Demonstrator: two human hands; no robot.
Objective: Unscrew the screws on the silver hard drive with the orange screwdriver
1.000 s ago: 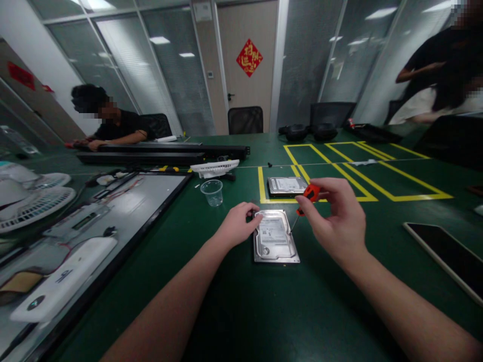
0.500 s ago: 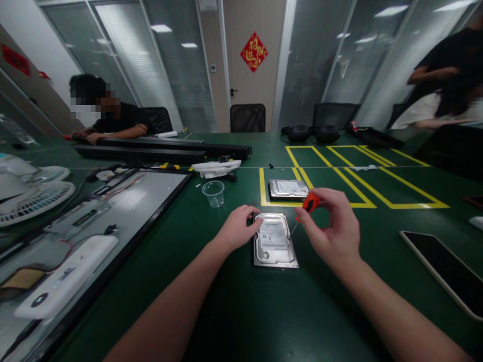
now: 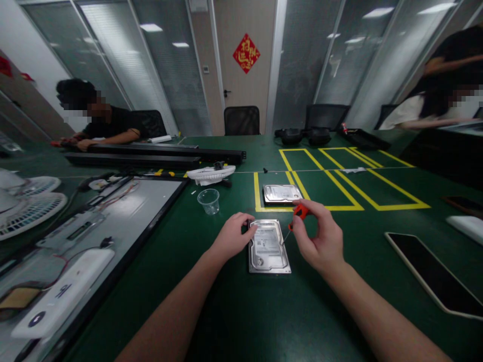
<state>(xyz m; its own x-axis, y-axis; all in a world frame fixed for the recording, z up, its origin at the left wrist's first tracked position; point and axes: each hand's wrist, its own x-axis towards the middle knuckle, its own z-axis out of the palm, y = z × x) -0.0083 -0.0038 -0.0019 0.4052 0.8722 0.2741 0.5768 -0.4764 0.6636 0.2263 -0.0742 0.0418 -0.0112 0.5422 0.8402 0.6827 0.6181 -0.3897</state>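
A silver hard drive [image 3: 268, 249] lies flat on the green table in front of me. My left hand [image 3: 234, 235] grips its far left corner, thumb on the top face and fingers along the side. In my right hand [image 3: 320, 232] an orange screwdriver [image 3: 301, 210] is pinched between thumb and fingers. Its thin shaft slants down to the drive's right edge, and the tip seems to touch there. Just beyond is a second hard drive [image 3: 282, 193], lying within a yellow tape outline and partly behind my right fingertips.
A clear plastic cup [image 3: 209, 202] and a white fan part [image 3: 211, 173] stand left of the drives. An opened display panel [image 3: 151, 201] fills the left side. To the right lies a phone [image 3: 433, 271]. A person [image 3: 109, 120] sits across the table; others are far right.
The view has shifted slightly, so everything sits a little lower and further left. Both hands keep their hold, and the screwdriver stays at the same edge of the drive.
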